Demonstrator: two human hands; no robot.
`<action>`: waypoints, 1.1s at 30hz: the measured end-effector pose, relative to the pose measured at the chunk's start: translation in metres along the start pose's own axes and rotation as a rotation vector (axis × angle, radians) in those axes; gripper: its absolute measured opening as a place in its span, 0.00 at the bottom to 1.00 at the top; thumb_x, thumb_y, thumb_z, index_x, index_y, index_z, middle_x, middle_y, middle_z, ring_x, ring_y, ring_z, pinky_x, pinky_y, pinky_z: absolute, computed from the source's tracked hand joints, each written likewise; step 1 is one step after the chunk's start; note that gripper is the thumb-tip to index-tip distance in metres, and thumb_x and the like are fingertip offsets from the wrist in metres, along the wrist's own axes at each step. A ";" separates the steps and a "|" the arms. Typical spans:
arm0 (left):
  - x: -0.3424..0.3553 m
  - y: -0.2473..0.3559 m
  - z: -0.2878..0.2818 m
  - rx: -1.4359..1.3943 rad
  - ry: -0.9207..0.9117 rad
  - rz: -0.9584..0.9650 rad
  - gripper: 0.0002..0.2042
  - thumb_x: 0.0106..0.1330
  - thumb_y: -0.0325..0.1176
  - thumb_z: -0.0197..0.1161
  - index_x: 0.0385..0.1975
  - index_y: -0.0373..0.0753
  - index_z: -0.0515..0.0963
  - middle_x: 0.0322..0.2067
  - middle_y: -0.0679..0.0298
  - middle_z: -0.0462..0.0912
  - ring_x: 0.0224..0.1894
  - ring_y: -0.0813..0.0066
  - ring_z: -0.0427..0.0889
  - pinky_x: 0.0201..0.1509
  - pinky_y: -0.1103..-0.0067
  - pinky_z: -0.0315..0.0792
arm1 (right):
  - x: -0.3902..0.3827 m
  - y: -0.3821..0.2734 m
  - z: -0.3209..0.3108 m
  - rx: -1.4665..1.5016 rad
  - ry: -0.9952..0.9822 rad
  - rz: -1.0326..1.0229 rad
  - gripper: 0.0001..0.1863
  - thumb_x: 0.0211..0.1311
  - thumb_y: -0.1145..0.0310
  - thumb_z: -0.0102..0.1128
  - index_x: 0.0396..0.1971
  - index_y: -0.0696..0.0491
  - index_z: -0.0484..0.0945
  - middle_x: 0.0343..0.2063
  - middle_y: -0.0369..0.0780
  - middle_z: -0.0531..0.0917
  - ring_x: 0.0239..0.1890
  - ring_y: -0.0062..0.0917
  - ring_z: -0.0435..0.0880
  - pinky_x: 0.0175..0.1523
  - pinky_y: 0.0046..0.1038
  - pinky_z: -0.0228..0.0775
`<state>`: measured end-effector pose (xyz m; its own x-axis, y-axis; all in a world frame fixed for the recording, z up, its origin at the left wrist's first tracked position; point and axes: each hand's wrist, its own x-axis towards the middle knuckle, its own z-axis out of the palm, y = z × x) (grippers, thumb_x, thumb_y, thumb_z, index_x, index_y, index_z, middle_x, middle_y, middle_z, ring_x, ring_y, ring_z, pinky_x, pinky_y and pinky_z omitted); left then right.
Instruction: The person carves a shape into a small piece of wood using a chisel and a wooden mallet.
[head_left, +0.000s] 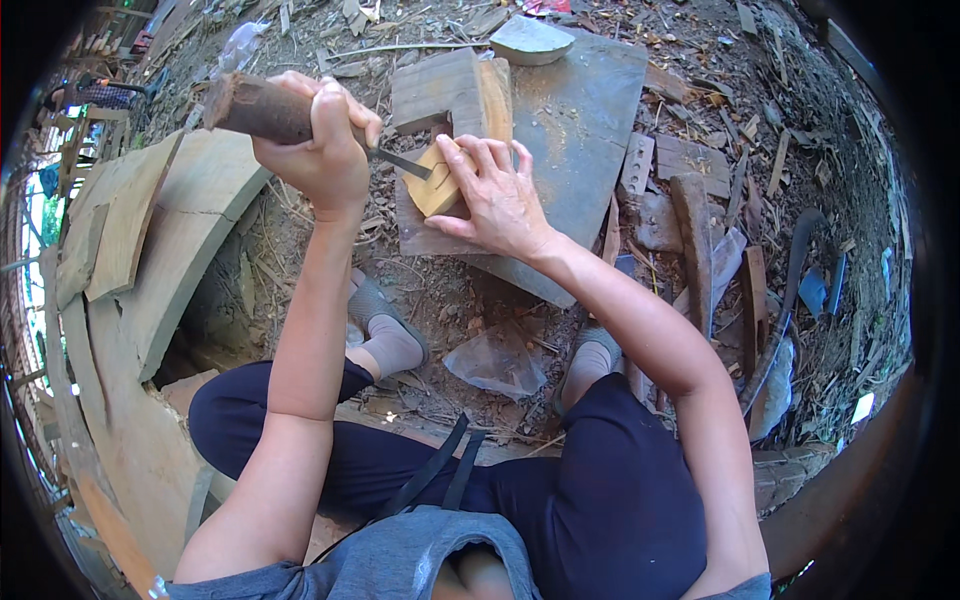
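My left hand (318, 150) is wrapped round the thick, dark wooden handle (258, 108) of a narrow-bladed tool. The slim dark blade (402, 163) slants down to the right, and its tip lies against a small yellow wood block (434, 186). My right hand (493, 196) presses on that block, fingers over its right side and thumb along the lower edge. Dark marks or cuts show on the block's top face. Beneath it is a notched, weathered wooden block (437, 88), and part of the small piece is covered by my right hand.
Under the weathered block lies a flat grey slab (585, 130) with sawdust, a stone-like chunk (532, 38) at its far end. Large curved boards (205, 200) lean at the left. Wood scraps and a curved wooden piece (692, 240) lie right; clear plastic (497, 360) sits between my feet.
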<state>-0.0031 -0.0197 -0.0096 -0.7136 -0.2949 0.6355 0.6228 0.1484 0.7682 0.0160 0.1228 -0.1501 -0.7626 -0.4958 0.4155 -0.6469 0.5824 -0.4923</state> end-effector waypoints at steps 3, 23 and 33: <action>-0.008 0.001 0.007 -0.009 -0.009 0.027 0.08 0.61 0.17 0.50 0.26 0.37 0.60 0.22 0.65 0.65 0.16 0.80 0.68 0.11 0.80 0.67 | -0.009 0.011 -0.008 0.044 0.011 -0.018 0.46 0.53 0.42 0.65 0.68 0.49 0.60 0.58 0.42 0.67 0.61 0.35 0.63 0.67 0.47 0.50; -0.004 -0.008 0.002 -0.064 0.089 -0.073 0.05 0.60 0.18 0.54 0.30 0.36 0.65 0.24 0.63 0.71 0.14 0.82 0.71 0.12 0.83 0.66 | -0.239 0.159 -0.110 -0.156 -0.120 0.846 0.35 0.57 0.59 0.65 0.59 0.60 0.62 0.50 0.57 0.74 0.54 0.53 0.74 0.57 0.42 0.66; -0.003 -0.028 -0.017 0.033 0.056 -0.096 0.06 0.58 0.20 0.57 0.30 0.35 0.67 0.23 0.66 0.73 0.13 0.82 0.71 0.12 0.84 0.64 | 0.080 -0.099 -0.286 0.230 0.312 -0.197 0.27 0.60 0.62 0.66 0.54 0.58 0.68 0.38 0.43 0.81 0.32 0.25 0.81 0.33 0.25 0.74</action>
<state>-0.0126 -0.0384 -0.0340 -0.7501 -0.3611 0.5540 0.5404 0.1480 0.8283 0.0185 0.2094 0.1506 -0.6116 -0.3444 0.7123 -0.7897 0.3203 -0.5232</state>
